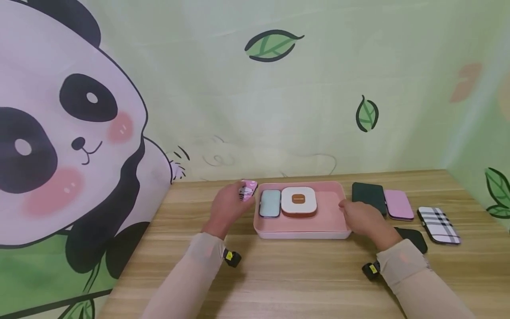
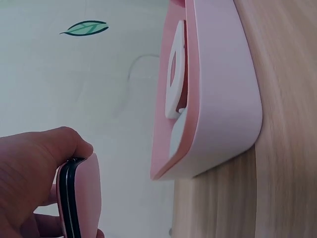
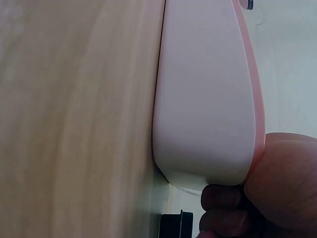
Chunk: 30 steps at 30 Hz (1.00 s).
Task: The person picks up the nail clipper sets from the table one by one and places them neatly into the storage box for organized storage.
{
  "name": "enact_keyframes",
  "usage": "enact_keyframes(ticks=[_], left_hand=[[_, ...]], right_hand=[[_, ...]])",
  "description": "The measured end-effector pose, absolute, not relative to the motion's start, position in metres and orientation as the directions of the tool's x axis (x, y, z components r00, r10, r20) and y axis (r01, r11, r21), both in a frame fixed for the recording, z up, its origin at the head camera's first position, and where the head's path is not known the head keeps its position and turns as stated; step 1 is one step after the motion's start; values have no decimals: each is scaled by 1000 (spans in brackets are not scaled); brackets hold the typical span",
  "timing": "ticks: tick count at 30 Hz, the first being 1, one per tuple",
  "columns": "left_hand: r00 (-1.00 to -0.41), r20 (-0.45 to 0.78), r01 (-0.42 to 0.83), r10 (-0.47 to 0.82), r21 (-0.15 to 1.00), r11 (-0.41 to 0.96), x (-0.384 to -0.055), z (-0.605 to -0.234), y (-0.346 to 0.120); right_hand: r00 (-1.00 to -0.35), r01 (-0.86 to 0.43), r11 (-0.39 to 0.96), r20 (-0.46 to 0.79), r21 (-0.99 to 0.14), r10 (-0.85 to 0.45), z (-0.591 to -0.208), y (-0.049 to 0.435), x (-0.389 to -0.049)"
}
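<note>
My left hand (image 1: 227, 207) pinches a small flat pink patterned case (image 1: 249, 189) with a dark rim, just off the left end of a pink tray (image 1: 331, 215). In the left wrist view this case (image 2: 89, 198) shows edge-on, held apart from the tray wall (image 2: 228, 89). Inside the tray, a pale mint case (image 1: 270, 204) lies at the left, beside a rounded white case (image 1: 287, 197) with a brown label. At the tray's right end my right hand (image 1: 363, 218) grips the rim, with curled fingers (image 3: 223, 220) outside the wall.
To the right of the tray lie a dark green case (image 1: 367, 196), a pink case (image 1: 399, 204) and a white plaid case (image 1: 438, 223). A black case (image 1: 415, 239) is partly hidden behind my right wrist. A printed cloth backdrop (image 1: 223, 97) stands behind the wooden table (image 1: 287, 274).
</note>
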<state>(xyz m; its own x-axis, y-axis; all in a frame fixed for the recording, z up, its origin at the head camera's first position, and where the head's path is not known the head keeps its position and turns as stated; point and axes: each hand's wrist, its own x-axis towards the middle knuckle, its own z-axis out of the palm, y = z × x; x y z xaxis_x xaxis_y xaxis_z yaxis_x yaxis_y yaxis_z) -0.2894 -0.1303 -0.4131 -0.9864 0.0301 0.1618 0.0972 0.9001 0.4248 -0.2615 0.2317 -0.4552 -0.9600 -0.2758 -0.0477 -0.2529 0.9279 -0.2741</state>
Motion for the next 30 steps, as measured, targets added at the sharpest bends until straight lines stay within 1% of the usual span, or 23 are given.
enact_keyframes(ticks=[6,10,18,23,26,30], left_hand=[[-982,187,118,37,443,889,-289,-413,-120],[-977,204,148,64,431,890,-288,-415,-116],[-978,180,172,102,438,882,-284,-414,-107],[-977,175,192,126,444,875,-282,-416,-102],[-970,171,229,172,417,880,-283,-420,-99],[-946,174,319,274,346,882,-282,-423,-95]], right_hand=[[-959,-258,929,-45,-266,-279,-454,233,-262],[-959,-253,928,-55,-274,-278,-456,234,-262],[-960,-247,926,-55,-284,-273,-458,233,-264],[-959,-254,928,-50,-271,-277,-459,233,-265],[-958,-265,927,-36,-264,-284,-460,233,-265],[-960,-260,925,-32,-276,-279,-461,234,-265]])
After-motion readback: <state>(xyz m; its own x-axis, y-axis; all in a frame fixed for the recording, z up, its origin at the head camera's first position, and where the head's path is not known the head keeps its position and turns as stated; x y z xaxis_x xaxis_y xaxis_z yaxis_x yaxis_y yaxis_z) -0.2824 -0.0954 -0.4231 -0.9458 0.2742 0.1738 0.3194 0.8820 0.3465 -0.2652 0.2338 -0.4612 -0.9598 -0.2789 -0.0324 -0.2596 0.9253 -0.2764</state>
